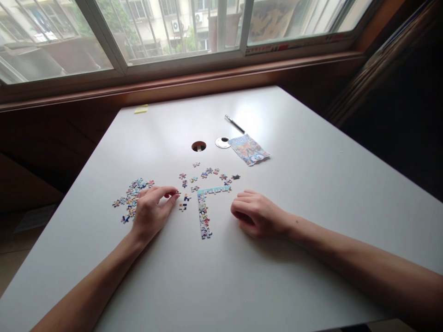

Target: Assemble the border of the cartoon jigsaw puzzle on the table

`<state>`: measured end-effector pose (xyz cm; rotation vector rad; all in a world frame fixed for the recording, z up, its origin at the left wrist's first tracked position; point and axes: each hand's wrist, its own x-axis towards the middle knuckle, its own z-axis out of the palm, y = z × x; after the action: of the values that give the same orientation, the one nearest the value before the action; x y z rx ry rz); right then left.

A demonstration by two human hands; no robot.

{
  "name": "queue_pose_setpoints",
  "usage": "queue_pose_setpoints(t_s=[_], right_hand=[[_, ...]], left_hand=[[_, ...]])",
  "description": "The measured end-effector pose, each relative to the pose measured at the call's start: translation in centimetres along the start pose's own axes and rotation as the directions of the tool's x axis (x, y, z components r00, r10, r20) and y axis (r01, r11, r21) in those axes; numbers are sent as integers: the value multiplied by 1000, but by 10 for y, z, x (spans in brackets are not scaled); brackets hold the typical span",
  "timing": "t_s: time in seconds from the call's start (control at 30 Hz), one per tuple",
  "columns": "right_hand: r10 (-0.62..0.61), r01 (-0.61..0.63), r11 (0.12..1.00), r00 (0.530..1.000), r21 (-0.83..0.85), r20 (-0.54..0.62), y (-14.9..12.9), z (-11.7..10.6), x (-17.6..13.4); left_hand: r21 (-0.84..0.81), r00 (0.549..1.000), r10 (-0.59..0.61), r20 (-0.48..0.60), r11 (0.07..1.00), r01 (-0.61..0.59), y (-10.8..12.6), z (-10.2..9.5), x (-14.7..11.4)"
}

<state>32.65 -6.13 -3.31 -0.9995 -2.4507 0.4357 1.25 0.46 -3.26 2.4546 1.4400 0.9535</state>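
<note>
My left hand (154,210) pinches a small jigsaw puzzle piece (178,192) between thumb and forefinger, just left of some loose pieces (183,206). Under and behind that hand spreads a pile of jigsaw pieces (133,193), partly hidden by it. Joined pieces form an L-shaped puzzle corner (204,207), with a light-blue strip along its far side and a colourful strip down its left. Curled on the table to the right of this corner is my right hand (254,213), its fingers bent in and no object visible in them.
Several single pieces (209,171) lie in an arc beyond the corner. Farther back are a printed picture sheet (249,150), a dark pen (235,124), a round metal cover (221,142) and a hole (199,146) in the white table (294,281). A yellow note (141,109) sticks near the far edge.
</note>
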Motion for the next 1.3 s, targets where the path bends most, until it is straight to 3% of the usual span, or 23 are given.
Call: queue_pose_setpoints(t_s=[0.53,1.3], right_hand=[[8,-9,1000,1000,18,26,4,2,-3],[10,-11,1000,999,23,36,5,2,-4]], left_hand=[[-1,999,29,14,1000,-29,-2,1,-1],[16,999,-40,33,999,39,-1,0,0]])
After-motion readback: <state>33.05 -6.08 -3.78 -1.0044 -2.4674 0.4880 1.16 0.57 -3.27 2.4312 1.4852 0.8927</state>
